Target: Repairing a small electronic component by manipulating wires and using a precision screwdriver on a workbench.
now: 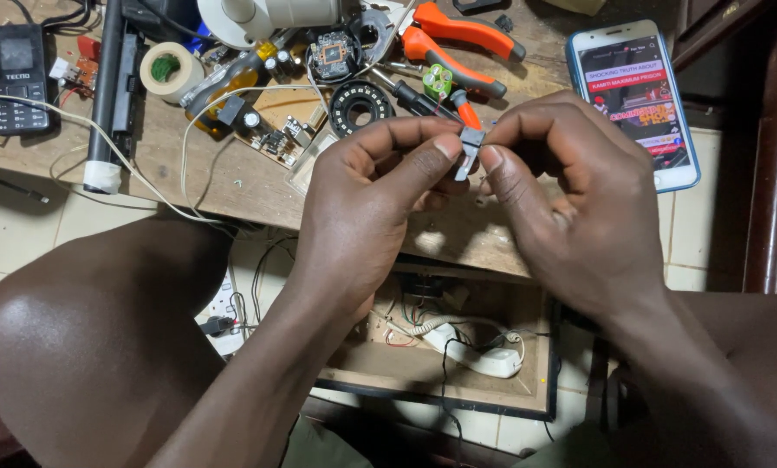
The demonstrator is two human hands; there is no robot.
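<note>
My left hand (362,199) and my right hand (579,199) meet over the front edge of a wooden workbench (232,186). Both pinch one small grey plastic part (469,149) between thumbs and forefingers. The part is held a little above the bench, just in front of a screwdriver with an orange handle (464,111). Most of the part is hidden by my fingertips.
On the bench lie orange-handled pliers (458,39), a ring-shaped black circuit board (361,106), a brown circuit board (276,121), a tape roll (168,69), a black keypad phone (17,78) and a lit smartphone (635,100). Below, an open box (458,347) holds wires.
</note>
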